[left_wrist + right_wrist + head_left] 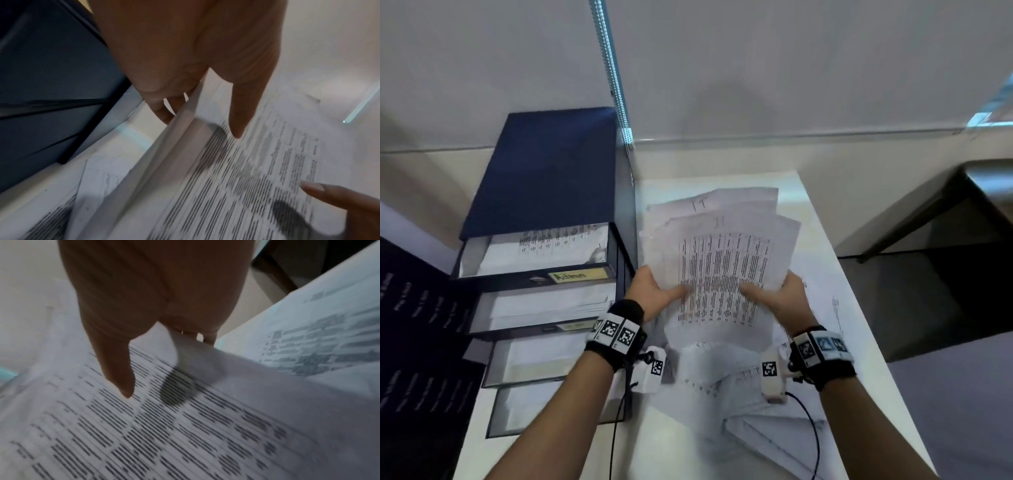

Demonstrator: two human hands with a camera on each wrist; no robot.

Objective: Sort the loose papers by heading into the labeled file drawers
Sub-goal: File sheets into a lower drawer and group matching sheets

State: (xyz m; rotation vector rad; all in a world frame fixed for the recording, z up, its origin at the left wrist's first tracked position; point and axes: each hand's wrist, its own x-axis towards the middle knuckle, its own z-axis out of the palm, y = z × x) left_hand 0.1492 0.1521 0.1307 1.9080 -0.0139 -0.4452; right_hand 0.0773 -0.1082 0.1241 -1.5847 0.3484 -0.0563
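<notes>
A fanned stack of printed papers is held up over the white table. My left hand grips its left edge, thumb on the top sheet and fingers underneath. My right hand grips the right edge the same way. The wrist views show each thumb lying on the printed stack of papers, with my left hand and my right hand pinching the stack's edge. A dark blue file drawer unit stands to the left, several drawers pulled open with papers inside; the top drawer's label reads "Admin".
More loose papers lie spread on the table under my wrists. A dark panel with print stands at the far left. A dark table stands to the right, across a gap. The wall is just behind.
</notes>
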